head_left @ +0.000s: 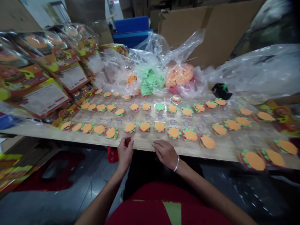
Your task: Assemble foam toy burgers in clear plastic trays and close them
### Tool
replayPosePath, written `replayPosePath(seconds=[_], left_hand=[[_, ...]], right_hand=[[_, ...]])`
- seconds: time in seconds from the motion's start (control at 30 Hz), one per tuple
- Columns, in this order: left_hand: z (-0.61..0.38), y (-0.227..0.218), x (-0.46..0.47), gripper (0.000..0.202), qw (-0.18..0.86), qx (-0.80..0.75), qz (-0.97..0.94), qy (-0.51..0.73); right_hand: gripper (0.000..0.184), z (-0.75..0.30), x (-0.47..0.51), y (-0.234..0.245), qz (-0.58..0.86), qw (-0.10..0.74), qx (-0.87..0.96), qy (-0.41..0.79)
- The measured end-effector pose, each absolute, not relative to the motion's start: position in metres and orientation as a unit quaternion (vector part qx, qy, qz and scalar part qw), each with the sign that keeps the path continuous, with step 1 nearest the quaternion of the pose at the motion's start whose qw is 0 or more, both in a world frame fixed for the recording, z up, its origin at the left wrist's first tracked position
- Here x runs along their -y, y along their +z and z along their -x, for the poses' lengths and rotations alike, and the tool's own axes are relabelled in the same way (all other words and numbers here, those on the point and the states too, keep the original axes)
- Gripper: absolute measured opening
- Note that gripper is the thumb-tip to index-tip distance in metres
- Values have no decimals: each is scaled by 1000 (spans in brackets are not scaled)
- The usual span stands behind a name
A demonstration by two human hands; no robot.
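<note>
My left hand (125, 153) rests at the near edge of the wooden table (145, 143), fingers curled together; what it pinches, if anything, I cannot make out. My right hand (165, 152), with a bracelet at the wrist, lies palm down at the same edge, fingers loosely bent. Just beyond both hands run rows of clear blister trays (159, 117) holding small toy burger stacks (159, 126), each orange on top with green and red layers under it.
Clear plastic bags of green pieces (150, 82) and orange pieces (179, 75) sit at the table's back. Printed toy packages (44, 97) are stacked at left. A big clear bag (260, 72) lies at right. Cardboard boxes (187, 28) and blue crates (132, 29) stand behind.
</note>
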State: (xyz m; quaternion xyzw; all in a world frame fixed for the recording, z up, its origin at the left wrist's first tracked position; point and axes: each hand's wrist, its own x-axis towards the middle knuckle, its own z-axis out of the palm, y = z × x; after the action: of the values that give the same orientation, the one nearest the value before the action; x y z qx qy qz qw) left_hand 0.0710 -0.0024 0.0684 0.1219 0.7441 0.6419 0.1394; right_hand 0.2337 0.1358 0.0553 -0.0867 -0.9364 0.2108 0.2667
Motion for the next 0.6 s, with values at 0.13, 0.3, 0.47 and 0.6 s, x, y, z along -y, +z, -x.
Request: replayPosePath(seconds=[0.13, 0.3, 0.47, 0.6], left_hand=[[-41, 54, 17, 40, 191, -719, -13, 668], [-35, 53, 22, 42, 240, -685, 16, 687], [-25, 52, 18, 31, 263, -646, 39, 716], [-16, 51, 11, 29, 268, -626, 47, 731]], right_hand=[[22, -169, -124, 63, 35, 201, 971, 126], [19, -95, -120, 64, 37, 178, 982, 51], [16, -77, -120, 56, 23, 150, 988, 28], [12, -79, -122, 52, 11, 165, 986, 0]])
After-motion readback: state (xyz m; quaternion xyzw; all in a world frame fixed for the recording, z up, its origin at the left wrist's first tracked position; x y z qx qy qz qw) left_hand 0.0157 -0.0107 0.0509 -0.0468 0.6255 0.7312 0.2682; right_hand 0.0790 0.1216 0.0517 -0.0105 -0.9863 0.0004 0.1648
